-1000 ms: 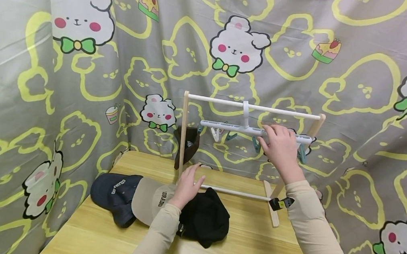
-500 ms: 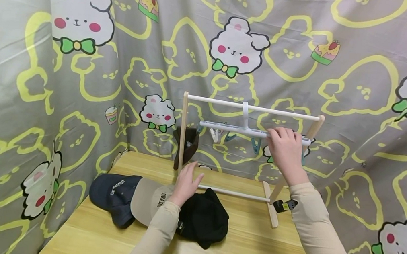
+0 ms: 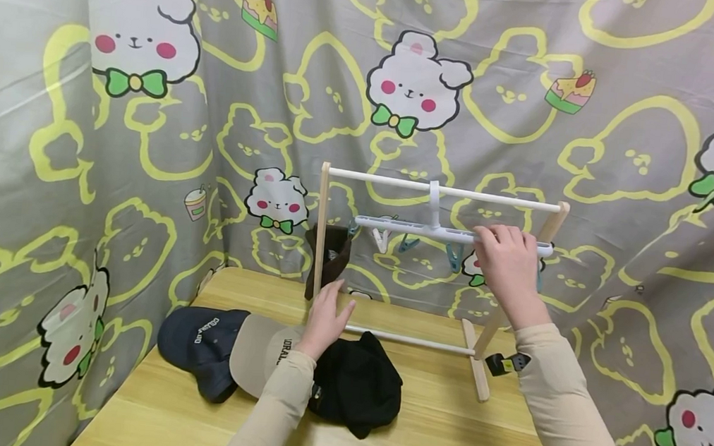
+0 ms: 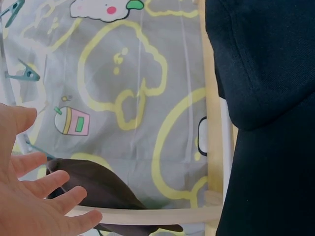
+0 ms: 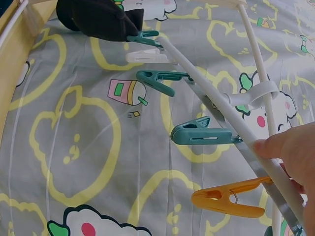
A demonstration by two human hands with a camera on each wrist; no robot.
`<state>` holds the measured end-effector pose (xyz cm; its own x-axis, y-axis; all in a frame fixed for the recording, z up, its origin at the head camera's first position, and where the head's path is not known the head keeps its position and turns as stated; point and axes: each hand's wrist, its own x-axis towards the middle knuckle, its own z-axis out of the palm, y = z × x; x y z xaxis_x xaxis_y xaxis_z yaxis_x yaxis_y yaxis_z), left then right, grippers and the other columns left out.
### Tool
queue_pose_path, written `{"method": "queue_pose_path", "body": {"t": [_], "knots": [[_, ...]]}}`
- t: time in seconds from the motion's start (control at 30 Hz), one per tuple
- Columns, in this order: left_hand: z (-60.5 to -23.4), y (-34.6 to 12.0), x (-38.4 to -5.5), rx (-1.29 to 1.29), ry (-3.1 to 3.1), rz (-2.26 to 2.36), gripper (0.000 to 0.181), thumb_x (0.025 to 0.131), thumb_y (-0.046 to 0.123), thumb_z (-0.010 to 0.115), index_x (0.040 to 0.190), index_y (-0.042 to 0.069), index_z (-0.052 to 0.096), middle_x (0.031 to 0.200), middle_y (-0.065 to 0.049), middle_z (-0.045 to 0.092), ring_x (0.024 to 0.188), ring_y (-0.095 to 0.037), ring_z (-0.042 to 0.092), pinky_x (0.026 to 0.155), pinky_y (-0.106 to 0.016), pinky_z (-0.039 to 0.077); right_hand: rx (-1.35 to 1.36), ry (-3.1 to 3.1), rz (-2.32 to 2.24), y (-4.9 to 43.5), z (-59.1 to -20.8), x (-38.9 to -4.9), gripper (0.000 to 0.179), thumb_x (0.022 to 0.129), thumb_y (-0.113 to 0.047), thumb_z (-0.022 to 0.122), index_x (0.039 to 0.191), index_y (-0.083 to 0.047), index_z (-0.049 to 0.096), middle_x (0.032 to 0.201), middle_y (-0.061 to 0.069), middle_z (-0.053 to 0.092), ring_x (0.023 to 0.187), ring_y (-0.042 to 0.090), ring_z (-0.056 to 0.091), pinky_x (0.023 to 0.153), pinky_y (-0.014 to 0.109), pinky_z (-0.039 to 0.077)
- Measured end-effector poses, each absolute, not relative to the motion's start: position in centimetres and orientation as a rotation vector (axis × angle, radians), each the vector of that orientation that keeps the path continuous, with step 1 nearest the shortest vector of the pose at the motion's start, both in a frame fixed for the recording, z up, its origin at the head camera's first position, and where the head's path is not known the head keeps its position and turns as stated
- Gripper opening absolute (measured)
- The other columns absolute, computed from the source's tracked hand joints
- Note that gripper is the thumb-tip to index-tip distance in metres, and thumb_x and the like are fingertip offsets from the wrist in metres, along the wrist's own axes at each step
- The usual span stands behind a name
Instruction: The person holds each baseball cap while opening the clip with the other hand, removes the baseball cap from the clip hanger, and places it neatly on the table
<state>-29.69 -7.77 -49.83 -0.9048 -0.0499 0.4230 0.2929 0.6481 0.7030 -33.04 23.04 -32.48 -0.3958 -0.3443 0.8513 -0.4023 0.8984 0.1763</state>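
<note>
My right hand grips the right part of a pale blue clip hanger, its thumb on the bar in the right wrist view. The hanger hooks over the top rail of a small rack. A teal clip, an orange clip and a white clip are among those along the bar. A dark brown cap hangs from the hanger's far left end, by a teal clip. With fingers spread, my left hand hovers near the rack's left post, above a black cap, holding nothing.
On the wooden table, a beige cap lies between the black cap and a navy cap. The rack's low rail and right foot stand behind them. A patterned curtain encloses the back and sides.
My right hand has moved a little right along the hanger, and the hanger has shifted slightly right on the rail. My left hand has barely moved.
</note>
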Motion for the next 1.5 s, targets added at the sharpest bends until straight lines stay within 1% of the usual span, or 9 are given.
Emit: {"method": "queue_pose_path", "body": {"t": [0.3, 0.6, 0.8, 1.1, 1.3, 1.5], "knots": [[-49.9, -7.9, -30.1, -0.194, -2.454, -1.169, 0.056, 0.097, 0.030, 0.059, 0.143, 0.004, 0.044, 0.146, -0.024, 0.043, 0.135, -0.040, 0.042, 0.111, -0.054, 0.036, 0.554, -2.000, 0.076, 23.8, -32.4, -32.9, 0.019, 0.083, -0.008, 0.073, 0.102, -0.008, 0.071, 0.093, 0.013, 0.069, 0.089, 0.036, 0.061, 0.079, 0.052, 0.043], [-50.1, -8.4, -30.4, -0.170, -2.418, -1.190, 0.056, 0.095, 0.028, 0.062, 0.142, 0.004, 0.045, 0.146, -0.027, 0.042, 0.133, -0.046, 0.042, 0.108, -0.058, 0.037, 0.538, -2.013, 0.087, 24.4, -32.4, -32.6, 0.020, 0.083, -0.009, 0.073, 0.103, -0.008, 0.071, 0.095, 0.012, 0.070, 0.088, 0.036, 0.061, 0.078, 0.051, 0.041], [-50.1, -8.8, -30.5, -0.159, -2.425, -1.209, 0.058, 0.095, 0.028, 0.062, 0.144, 0.004, 0.042, 0.149, -0.027, 0.037, 0.134, -0.047, 0.040, 0.107, -0.059, 0.037, 0.540, -2.021, 0.060, 24.7, -32.2, -32.2, 0.019, 0.086, -0.012, 0.072, 0.103, -0.007, 0.071, 0.096, 0.013, 0.070, 0.087, 0.037, 0.061, 0.076, 0.051, 0.042], [-50.1, -9.1, -30.7, -0.131, -2.434, -1.243, 0.062, 0.096, 0.029, 0.061, 0.148, 0.004, 0.037, 0.153, -0.026, 0.031, 0.139, -0.045, 0.034, 0.111, -0.058, 0.035, 0.546, -2.010, 0.064, 25.5, -32.2, -32.0, 0.017, 0.084, -0.011, 0.073, 0.100, -0.008, 0.069, 0.094, 0.015, 0.069, 0.086, 0.038, 0.060, 0.076, 0.052, 0.043], [-50.3, -9.0, -31.0, -0.116, -2.439, -1.256, 0.064, 0.096, 0.028, 0.061, 0.150, 0.006, 0.035, 0.154, -0.025, 0.029, 0.140, -0.045, 0.033, 0.111, -0.057, 0.034, 0.542, -2.029, 0.076, 26.2, -32.2, -31.7, 0.020, 0.085, -0.012, 0.072, 0.105, -0.009, 0.069, 0.094, 0.015, 0.068, 0.087, 0.038, 0.059, 0.076, 0.053, 0.042], [-50.6, -8.9, -31.3, -0.111, -2.454, -1.260, 0.066, 0.097, 0.033, 0.060, 0.151, 0.008, 0.032, 0.156, -0.023, 0.027, 0.141, -0.044, 0.032, 0.111, -0.058, 0.034, 0.533, -2.064, 0.076, 26.7, -32.2, -31.3, 0.024, 0.085, -0.012, 0.072, 0.109, -0.011, 0.069, 0.095, 0.016, 0.068, 0.087, 0.039, 0.059, 0.076, 0.054, 0.042]]}}
